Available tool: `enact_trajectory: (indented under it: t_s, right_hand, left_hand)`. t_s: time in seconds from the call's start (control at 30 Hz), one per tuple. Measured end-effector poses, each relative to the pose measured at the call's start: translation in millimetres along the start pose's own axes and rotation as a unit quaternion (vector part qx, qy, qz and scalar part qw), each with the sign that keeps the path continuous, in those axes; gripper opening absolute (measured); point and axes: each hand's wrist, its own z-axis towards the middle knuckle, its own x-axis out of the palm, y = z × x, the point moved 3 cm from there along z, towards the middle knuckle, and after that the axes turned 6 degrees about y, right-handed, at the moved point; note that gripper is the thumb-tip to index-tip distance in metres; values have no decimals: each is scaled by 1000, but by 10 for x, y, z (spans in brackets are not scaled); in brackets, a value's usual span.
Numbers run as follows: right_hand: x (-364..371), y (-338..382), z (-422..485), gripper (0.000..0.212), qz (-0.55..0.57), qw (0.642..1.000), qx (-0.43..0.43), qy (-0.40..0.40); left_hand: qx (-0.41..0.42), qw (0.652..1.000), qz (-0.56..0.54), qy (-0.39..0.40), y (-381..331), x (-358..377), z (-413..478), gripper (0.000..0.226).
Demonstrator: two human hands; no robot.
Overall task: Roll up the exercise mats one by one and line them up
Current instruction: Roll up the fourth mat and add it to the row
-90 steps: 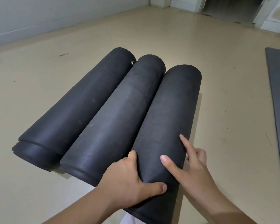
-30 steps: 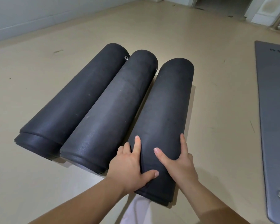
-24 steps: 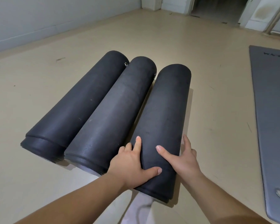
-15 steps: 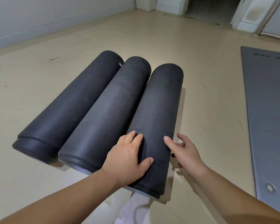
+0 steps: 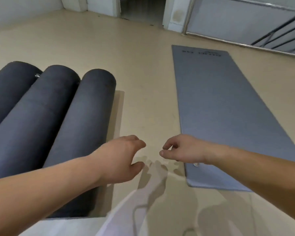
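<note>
beige floor [image 5: 143,65], dark doorway [image 5: 142,7]

Three rolled dark mats [image 5: 54,126] abreast; grey mat [image 5: 228,109] flat.

Layout from my feed: three rolled mats lie on the floor [image 5: 143,68] at left, side by side and touching, running near to far: leftmost roll [image 5: 7,92], middle roll [image 5: 36,116], rightmost roll [image 5: 82,125]. Well apart on the right, an unrolled mat [image 5: 228,108] lies flat. My left hand [image 5: 121,160] hangs just right of the rightmost roll, my right hand [image 5: 182,150] over the unrolled mat's near left corner. Doorway [image 5: 142,7] far, railing [image 5: 279,33] far right.
</note>
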Motion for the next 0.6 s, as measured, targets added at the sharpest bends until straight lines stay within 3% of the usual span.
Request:
enact_trajectory:
  t_s: [0.1, 0.27, 0.37, 0.47, 0.6]
  right_hand:
    - [-140, -884, -339, 31, 83, 996, 33, -20]
    - [-42, -2272, -632, 19, 221, 960, 91, -145]
    - [82, -2882, -684, 18, 226, 950, 108, -189]
    - [214, -3348, -671, 33, 173, 951, 134, -218]
    - [403, -3765, -563, 39, 127, 961, 135, -204]
  left_hand:
    - [55, 996, 43, 51, -648, 33, 491, 61]
    - [97, 980, 88, 149, -1617, 424, 1321, 55]
    - [78, 972, 113, 193, -2046, 796, 1760, 51]
    - [48, 965, 141, 218, -2348, 1229, 2092, 50]
    - [1, 956, 172, 239, -2540, 1758, 2347, 57]
